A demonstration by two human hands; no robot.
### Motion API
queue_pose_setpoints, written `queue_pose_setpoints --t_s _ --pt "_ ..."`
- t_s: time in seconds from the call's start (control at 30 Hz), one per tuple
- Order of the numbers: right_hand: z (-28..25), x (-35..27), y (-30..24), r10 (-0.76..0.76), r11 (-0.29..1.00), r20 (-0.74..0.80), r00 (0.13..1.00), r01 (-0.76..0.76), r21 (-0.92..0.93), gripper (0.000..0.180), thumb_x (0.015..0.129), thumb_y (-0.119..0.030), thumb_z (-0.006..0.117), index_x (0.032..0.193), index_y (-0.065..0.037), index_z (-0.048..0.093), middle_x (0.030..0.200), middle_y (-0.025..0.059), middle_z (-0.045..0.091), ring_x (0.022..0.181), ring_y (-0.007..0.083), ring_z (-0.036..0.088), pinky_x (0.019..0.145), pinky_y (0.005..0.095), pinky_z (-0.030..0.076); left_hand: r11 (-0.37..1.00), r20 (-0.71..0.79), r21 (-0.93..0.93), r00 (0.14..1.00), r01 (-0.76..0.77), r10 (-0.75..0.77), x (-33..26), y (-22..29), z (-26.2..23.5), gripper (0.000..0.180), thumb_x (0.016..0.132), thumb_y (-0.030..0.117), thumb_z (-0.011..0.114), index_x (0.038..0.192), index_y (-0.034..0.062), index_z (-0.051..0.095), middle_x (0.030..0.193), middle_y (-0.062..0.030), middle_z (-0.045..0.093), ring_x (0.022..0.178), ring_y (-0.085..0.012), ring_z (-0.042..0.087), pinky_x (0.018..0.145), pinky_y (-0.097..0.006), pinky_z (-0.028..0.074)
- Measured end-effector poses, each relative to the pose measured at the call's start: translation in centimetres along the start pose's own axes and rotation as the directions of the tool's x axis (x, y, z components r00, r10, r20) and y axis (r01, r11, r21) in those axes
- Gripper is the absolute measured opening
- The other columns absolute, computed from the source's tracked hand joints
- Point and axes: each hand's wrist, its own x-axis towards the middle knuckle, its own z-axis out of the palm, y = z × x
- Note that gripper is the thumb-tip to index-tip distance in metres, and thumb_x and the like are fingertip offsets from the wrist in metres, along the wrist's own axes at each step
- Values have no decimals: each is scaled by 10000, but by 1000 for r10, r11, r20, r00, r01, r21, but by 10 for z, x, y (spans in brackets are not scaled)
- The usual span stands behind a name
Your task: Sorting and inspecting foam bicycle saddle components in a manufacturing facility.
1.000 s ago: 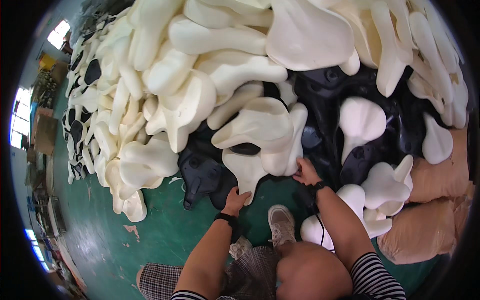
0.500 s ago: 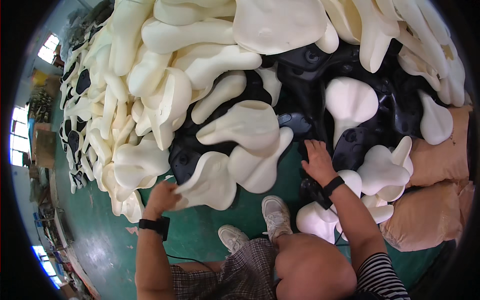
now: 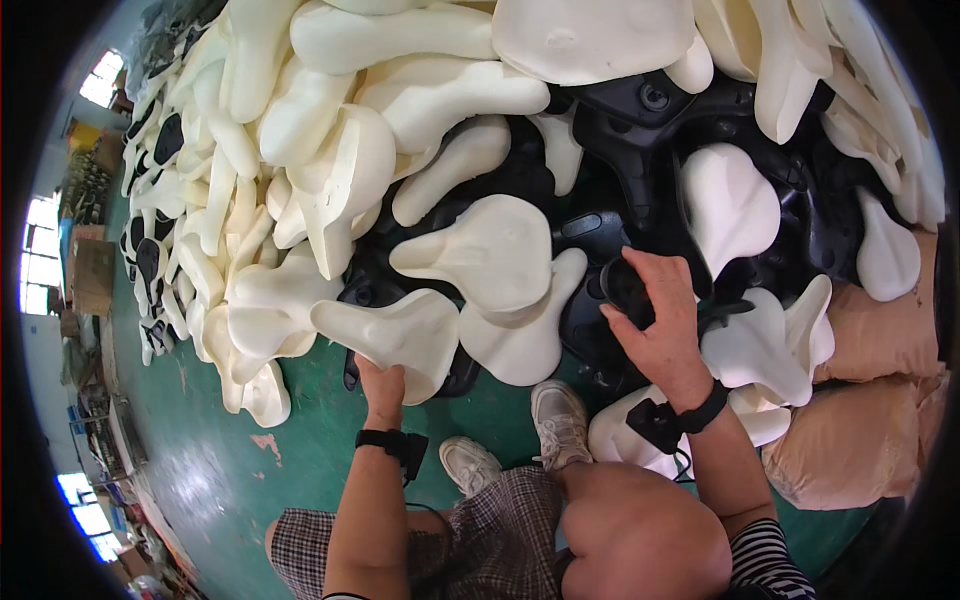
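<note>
My left hand [image 3: 380,388] is closed on the lower edge of a cream foam saddle pad [image 3: 405,335], its fingertips hidden beneath. Dark plastic shows under that pad. My right hand [image 3: 655,310] curls with thumb and fingers around the rounded end of a black plastic saddle base [image 3: 625,286]; the palm side is partly hidden. Between the hands, another cream pad [image 3: 488,250] lies overlapping a second pad [image 3: 520,335]. A white pad [image 3: 732,212] leans among black bases just beyond my right hand.
A tall heap of cream pads [image 3: 420,105] and black bases [image 3: 640,100] fills the far side. Brown sacks [image 3: 845,440] stand at the right. More white pads [image 3: 755,340] lie beside my right wrist. Green floor [image 3: 200,480] stretches left, and my shoes [image 3: 558,425] are close below the pads.
My left hand has moved right and under the pad, whose narrow end has lifted and shifted left. My right hand has risen slightly and now curls around a black base.
</note>
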Motion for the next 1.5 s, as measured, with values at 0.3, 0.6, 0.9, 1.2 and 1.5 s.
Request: queue_pose_setpoints --t_s 0.3,0.6,0.9,1.2,1.5 --pt "63 11 14 123 764 366 922 -323 558 699 765 -180 764 1351 -67 400 1267 122 493 1144 234 511 1003 329 386 974 364 62 903 220 -227 11 66 -40 467 719 -25 567 1186 -5 555 1046 -101 656 935 -230 633 854 -332 482" --pt "83 -11 -45 -98 646 783 614 -560 519 751 796 -88 665 1447 -124 292 1188 154 519 967 241 541 784 308 494 930 309 345 951 -131 20 -37 80 -20 548 757 75 642 1276 28 470 1081 -195 636 1002 -348 612 862 -403 475" --pt "127 4 -22 -395 916 327 858 396 68 466 732 -30 579 1196 -49 537 1148 166 513 1079 352 486 898 433 424 733 384 465 859 -497 338 -38 100 13 550 676 -15 584 1214 40 479 1030 -200 598 926 -413 533 822 -483 425" --pt "156 -51 -31 -731 683 399 554 594 426 402 738 -88 580 1135 -30 559 1273 181 491 1213 372 445 992 468 390 883 301 382 940 -272 159 -19 70 -9 472 776 68 616 1219 17 463 1043 -229 597 964 -409 561 847 -456 447" --pt "197 -119 -42 -808 573 504 305 603 555 450 702 -126 647 1135 -85 530 1190 73 503 1162 256 434 982 367 355 965 277 195 954 -173 115 -11 48 -19 440 850 97 596 1264 33 462 1107 -192 617 1024 -303 605 891 -356 461"
